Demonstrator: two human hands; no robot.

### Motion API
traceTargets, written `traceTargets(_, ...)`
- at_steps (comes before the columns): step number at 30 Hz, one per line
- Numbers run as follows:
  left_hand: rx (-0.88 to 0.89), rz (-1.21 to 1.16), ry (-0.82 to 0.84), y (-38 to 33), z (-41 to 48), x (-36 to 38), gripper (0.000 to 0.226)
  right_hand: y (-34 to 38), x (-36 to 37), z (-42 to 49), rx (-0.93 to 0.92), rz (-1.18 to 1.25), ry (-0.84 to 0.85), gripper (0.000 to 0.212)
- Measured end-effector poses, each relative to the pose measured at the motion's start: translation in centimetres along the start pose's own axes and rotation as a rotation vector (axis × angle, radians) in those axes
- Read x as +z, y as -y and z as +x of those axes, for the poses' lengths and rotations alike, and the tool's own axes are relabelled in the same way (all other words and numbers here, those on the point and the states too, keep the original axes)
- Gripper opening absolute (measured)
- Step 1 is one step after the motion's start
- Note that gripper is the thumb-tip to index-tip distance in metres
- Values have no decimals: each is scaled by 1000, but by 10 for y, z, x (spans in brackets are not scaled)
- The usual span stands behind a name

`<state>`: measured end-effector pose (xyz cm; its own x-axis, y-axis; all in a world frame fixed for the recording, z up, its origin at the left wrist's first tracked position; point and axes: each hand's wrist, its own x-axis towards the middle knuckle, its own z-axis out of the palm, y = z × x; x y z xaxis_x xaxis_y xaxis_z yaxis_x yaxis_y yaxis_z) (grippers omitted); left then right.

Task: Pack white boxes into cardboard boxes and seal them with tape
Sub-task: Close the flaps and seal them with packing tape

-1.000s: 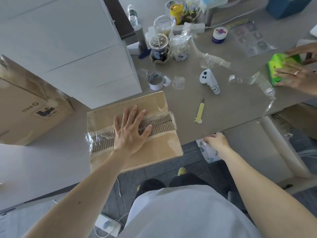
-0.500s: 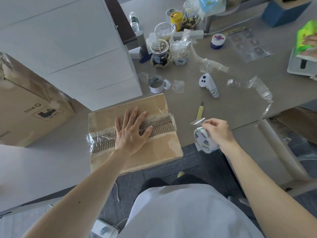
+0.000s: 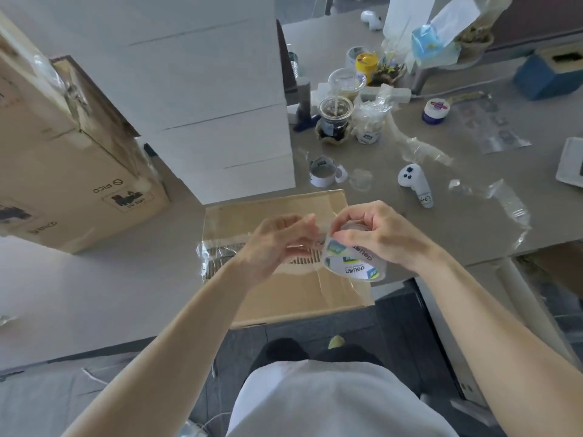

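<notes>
A closed cardboard box (image 3: 252, 216) lies at the table's front edge, with old clear tape and torn corrugation across its lid. Above it my right hand (image 3: 381, 236) grips a roll of clear tape (image 3: 350, 263) with a printed white core. My left hand (image 3: 277, 244) is raised beside the roll, its fingers curled and pinching at the tape's loose end. A stack of white boxes (image 3: 202, 99) stands behind the cardboard box.
A larger cardboard box (image 3: 63, 165) stands at the left. Cups, jars and plastic wrap (image 3: 347, 102) crowd the far table. A white controller (image 3: 415, 184), a spent tape core (image 3: 323, 173) and loose clear film (image 3: 501, 200) lie to the right. A blue box (image 3: 542, 74) sits far right.
My left hand lifted off the box lid and met the tape roll. My right hand brought the roll up from below the table edge to above the box.
</notes>
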<state>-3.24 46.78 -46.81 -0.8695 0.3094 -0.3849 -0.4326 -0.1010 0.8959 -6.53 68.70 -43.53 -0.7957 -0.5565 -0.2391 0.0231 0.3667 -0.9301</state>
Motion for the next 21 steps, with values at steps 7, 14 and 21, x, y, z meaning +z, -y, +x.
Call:
traceTargets(7, 121, 154, -423, 14, -46, -73, 19, 24, 62, 54, -22, -371, 79, 48)
traceTargets(14, 34, 312, -580, 21, -71, -128, 22, 29, 106, 93, -64, -728, 8, 78)
traceTargets(21, -24, 288, -644, 39, -73, -155, 22, 18, 129, 112, -102, -838, -39, 78)
